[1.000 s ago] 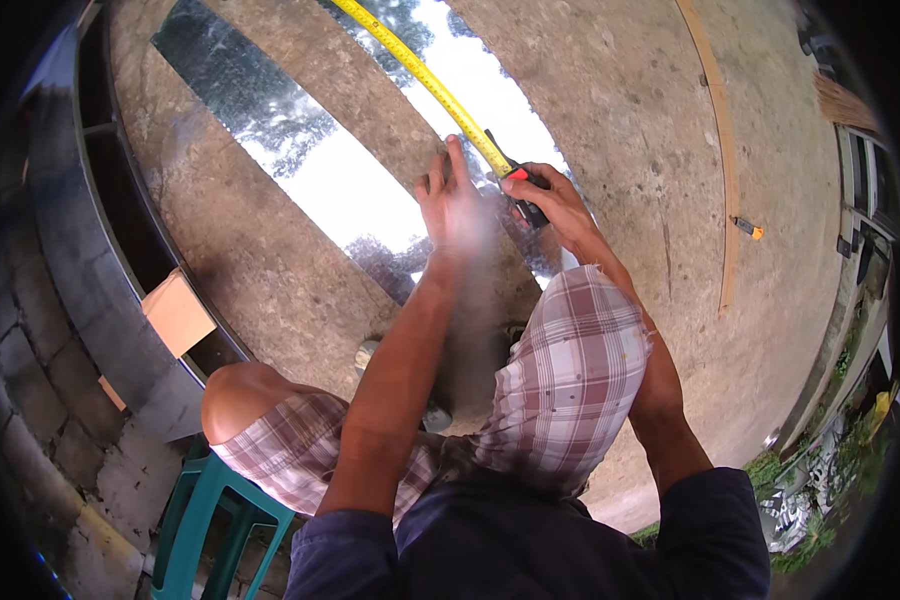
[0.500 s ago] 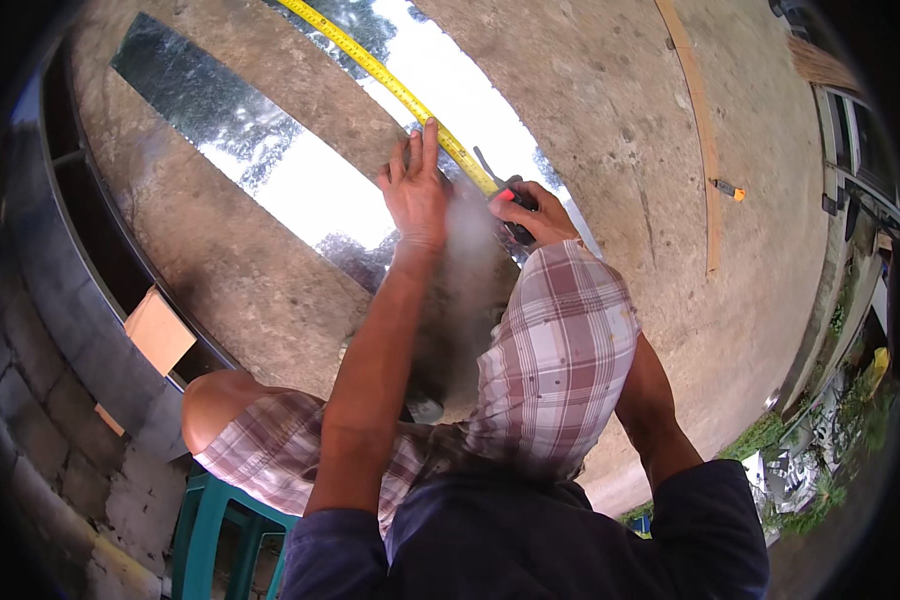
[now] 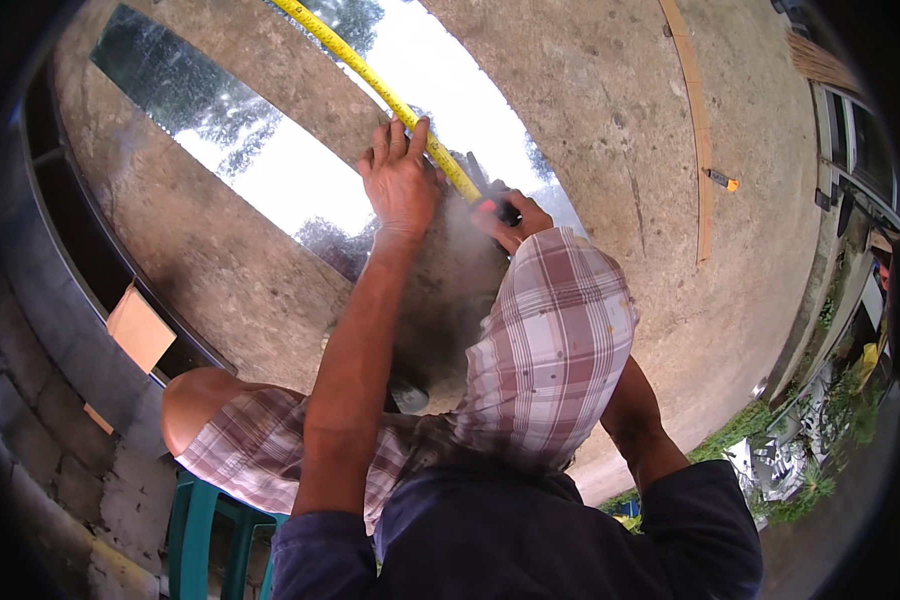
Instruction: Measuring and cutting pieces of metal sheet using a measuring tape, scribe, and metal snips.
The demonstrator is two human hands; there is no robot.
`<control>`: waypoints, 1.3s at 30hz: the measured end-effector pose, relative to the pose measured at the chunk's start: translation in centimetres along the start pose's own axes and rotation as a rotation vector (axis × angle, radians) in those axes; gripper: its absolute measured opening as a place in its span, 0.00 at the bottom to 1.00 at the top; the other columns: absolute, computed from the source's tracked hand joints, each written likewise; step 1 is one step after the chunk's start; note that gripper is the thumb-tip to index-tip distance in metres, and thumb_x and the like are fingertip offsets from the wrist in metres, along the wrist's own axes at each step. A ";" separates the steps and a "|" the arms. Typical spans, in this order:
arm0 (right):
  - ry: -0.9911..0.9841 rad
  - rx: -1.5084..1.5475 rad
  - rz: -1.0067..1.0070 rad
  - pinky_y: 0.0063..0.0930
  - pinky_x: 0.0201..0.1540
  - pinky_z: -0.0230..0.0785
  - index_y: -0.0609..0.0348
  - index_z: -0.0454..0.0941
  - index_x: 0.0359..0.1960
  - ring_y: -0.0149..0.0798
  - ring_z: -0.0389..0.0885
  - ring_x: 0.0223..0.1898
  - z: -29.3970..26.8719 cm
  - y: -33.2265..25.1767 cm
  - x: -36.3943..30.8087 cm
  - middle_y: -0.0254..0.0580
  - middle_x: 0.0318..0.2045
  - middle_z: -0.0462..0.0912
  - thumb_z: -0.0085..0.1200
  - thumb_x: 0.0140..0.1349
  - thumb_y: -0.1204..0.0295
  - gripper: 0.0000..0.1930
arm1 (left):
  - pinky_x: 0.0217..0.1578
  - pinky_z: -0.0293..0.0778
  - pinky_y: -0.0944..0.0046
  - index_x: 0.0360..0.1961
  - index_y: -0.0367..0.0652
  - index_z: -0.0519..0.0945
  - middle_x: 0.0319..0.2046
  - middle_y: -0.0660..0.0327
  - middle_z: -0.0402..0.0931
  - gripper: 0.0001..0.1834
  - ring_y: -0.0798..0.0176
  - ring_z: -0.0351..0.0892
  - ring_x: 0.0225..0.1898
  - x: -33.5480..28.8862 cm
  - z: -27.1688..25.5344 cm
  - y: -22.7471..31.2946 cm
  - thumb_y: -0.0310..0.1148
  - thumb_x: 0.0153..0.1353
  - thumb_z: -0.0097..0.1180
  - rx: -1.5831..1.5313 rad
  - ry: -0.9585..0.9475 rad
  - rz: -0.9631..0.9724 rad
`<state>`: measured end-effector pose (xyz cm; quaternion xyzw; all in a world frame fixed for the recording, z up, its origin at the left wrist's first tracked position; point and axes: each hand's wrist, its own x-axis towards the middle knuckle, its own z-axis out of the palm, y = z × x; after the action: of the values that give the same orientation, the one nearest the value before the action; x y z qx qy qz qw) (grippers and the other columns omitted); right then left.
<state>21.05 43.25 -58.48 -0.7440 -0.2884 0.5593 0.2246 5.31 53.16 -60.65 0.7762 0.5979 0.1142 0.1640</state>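
- The tape measure [image 3: 367,76] runs from the top edge at 11 o'clock down to its dark case [image 3: 507,211] at 1 o'clock, near the centre.
- The left hand [image 3: 400,188], at 11 o'clock, has its fingers extended and slightly parted, with fingertips on the yellow blade; its thumb is hard to make out.
- The right hand [image 3: 520,222], at 1 o'clock, holds the case, its fingers curled round it, just beyond the plaid knee [image 3: 560,320].
- 2 reflective strips lie on the concrete floor [image 3: 590,130]: the near strip [image 3: 460,70] at 12 o'clock, beside the blade, and the far strip [image 3: 280,170] at 10 o'clock.
- At 2 o'clock, an orange-ended cutter [image 3: 722,180] lies at a thin tan strip [image 3: 703,170].
- A tan block [image 3: 140,328] is at 9 o'clock; a green stool [image 3: 192,530] stands between 7 and 8 o'clock.
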 end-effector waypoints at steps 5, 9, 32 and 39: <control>0.058 -0.234 -0.053 0.27 0.41 0.71 0.56 0.79 0.42 0.33 0.78 0.36 -0.3 -1.0 0.5 0.39 0.33 0.79 0.70 0.48 0.54 0.25 | 0.54 0.64 0.52 0.56 0.52 0.77 0.57 0.56 0.71 0.40 0.55 0.67 0.59 0.0 0.2 0.0 0.34 0.34 0.74 0.000 0.024 -0.009; -0.035 -0.291 0.035 0.30 0.43 0.71 0.56 0.79 0.43 0.38 0.79 0.37 -0.7 -2.1 0.3 0.43 0.35 0.79 0.68 0.48 0.51 0.27 | 0.55 0.64 0.52 0.55 0.52 0.78 0.58 0.56 0.71 0.38 0.55 0.67 0.61 0.2 0.2 -0.1 0.34 0.35 0.74 0.000 0.000 -0.014; -0.084 -0.330 -0.154 0.32 0.51 0.66 0.61 0.77 0.45 0.42 0.76 0.43 -1.3 -1.7 -0.2 0.47 0.40 0.77 0.63 0.56 0.56 0.23 | 0.64 0.59 0.43 0.61 0.49 0.71 0.72 0.49 0.43 0.48 0.46 0.51 0.70 -0.3 -1.3 0.3 0.38 0.33 0.76 -0.239 -0.137 -0.162; -0.088 -0.422 -0.072 0.33 0.53 0.66 0.62 0.74 0.51 0.45 0.75 0.47 -1.2 -1.6 -0.1 0.52 0.44 0.75 0.62 0.57 0.54 0.27 | 0.64 0.60 0.43 0.62 0.48 0.70 0.72 0.54 0.44 0.48 0.48 0.51 0.70 -0.4 -1.0 -0.3 0.39 0.34 0.76 -0.211 -0.165 -0.088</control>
<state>21.92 44.34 -57.04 -0.7387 -0.4349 0.5100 0.0712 4.57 52.98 -59.82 0.7344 0.6006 0.1049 0.2982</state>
